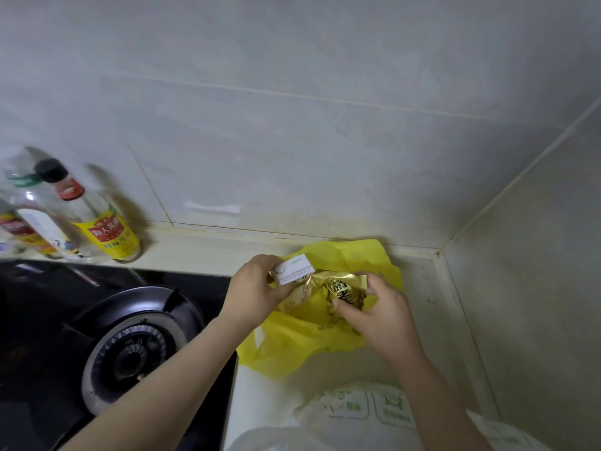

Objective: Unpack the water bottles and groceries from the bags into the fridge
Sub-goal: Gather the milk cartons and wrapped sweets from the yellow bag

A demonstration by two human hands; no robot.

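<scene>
A small white carton (297, 271) is held just above the mouth of a yellow bag (302, 343). The left hand (257, 284) has its fingers curled over the carton's near end and the thumb underneath. Just beside it, a gold foil packet (346, 289) sits in the bag's opening, and the right hand (380, 310) pinches its crumpled lower edge between bent fingers and thumb. A pale printed pack lies under the carton inside the bag; what it is I cannot make out.

The yellow bag lies open on the desk (195, 255), and its far flap reaches the foot of the tiled back wall (292, 141). Nearer the person, a white bag (357, 415) with green print slumps on the desk, partly under the right forearm.

To the left, a black hob (39, 320) touches the yellow bag's left edge, and its round burner (130, 346) lies below the left forearm. Beyond the hob, against the back wall, stands a yellow-labelled bottle (104, 232) with a black cap. A clear bottle (32, 216) with a green cap and other blurred ones crowd just beside it.

On the right, a side wall (536, 255) meets the back wall in a corner near the bag, leaving a narrow bare strip of desk between them. A wider bare ledge runs between the bottles and the bag.
</scene>
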